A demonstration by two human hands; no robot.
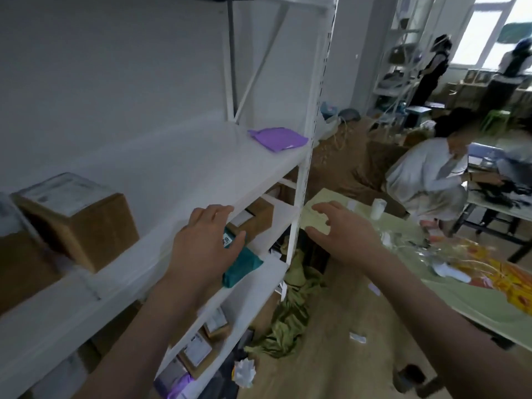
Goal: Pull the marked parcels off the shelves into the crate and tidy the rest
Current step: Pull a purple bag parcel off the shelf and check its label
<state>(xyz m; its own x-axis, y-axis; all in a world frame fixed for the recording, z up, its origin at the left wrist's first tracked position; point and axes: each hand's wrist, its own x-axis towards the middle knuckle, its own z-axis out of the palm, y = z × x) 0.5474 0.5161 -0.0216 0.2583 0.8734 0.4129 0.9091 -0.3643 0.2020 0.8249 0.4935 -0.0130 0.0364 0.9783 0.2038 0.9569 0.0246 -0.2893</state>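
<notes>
A white shelf unit (161, 197) fills the left. On its upper board lie a purple soft parcel (276, 138) at the far end and a cardboard box (83, 223) at the near end. My left hand (207, 243) hovers open at that board's front edge, fingers spread, holding nothing. Below it a teal soft parcel (241, 266) lies on the lower board, with a brown box (259, 217) behind it. More labelled boxes (198, 349) sit on the lowest boards. My right hand (342, 228) is open in the air right of the shelf post, empty. No crate is in view.
A green table (460, 300) with a white cup (377, 208) and orange wrapping stands at the right. Olive cloth (290, 321) lies crumpled on the floor by the shelf foot. A person in white (426, 180) crouches beyond the table; two others stand by the far window.
</notes>
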